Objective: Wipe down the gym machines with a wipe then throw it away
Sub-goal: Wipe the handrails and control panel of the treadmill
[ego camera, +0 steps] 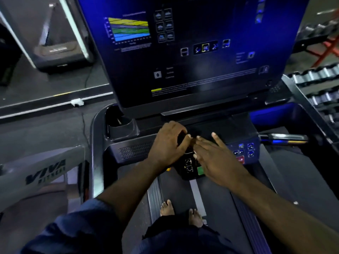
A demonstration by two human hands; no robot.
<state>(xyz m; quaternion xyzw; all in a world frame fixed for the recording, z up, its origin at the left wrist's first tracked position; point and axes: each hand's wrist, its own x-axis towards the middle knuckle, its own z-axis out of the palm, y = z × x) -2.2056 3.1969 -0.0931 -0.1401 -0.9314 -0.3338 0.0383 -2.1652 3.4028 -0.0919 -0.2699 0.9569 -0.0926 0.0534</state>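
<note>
I stand on a treadmill whose dark console (238,129) and big lit screen (192,52) fill the view. My left hand (167,143) hovers over the middle of the console with fingers and thumb curled into a C. The gap between them is dark, so I cannot tell whether they hold anything. My right hand (215,156) lies flat with straight fingers over the centre control pod (189,167), its fingertips touching my left thumb. No wipe shows plainly in the dim light.
A cup holder (121,125) sits at the console's left, lit buttons (244,151) at its right. My bare feet (181,213) stand on the belt. A dumbbell rack (319,85) stands close on the right, another treadmill (60,52) across the floor at upper left, and a white "VIVA" frame (36,176) beside me.
</note>
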